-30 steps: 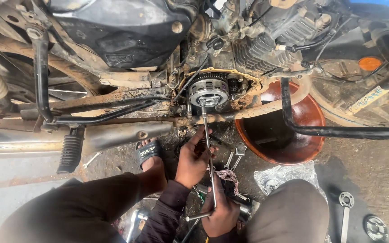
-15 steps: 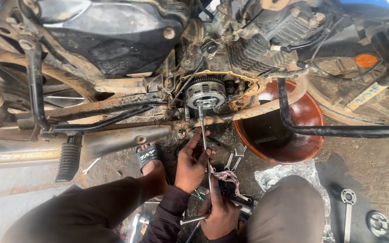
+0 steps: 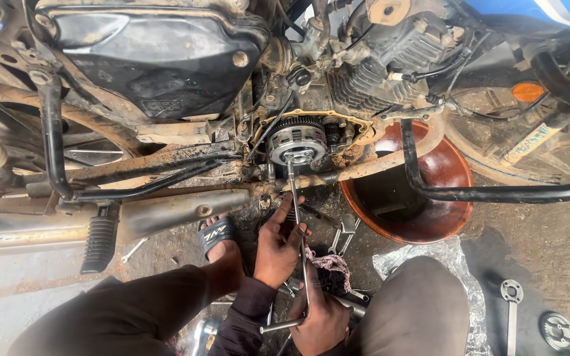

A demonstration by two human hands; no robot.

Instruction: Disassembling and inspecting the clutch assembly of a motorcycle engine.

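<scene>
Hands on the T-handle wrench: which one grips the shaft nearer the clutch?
The left hand, around the mid-shaft of the T-handle wrench; the right hand holds the crossbar end, farthest from the clutch.

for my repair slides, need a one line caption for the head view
Both hands, left and right, hold a long T-handle wrench on a motorcycle's exposed clutch, beside a brown basin.

Shiny metal T-wrench [image 3: 296, 217], grimy metal clutch [image 3: 297, 140].

My left hand [image 3: 278, 244] reaches forward, fingers curled in a loose grip; my right hand [image 3: 324, 320] sits nearer my body, closed in a fist.
</scene>
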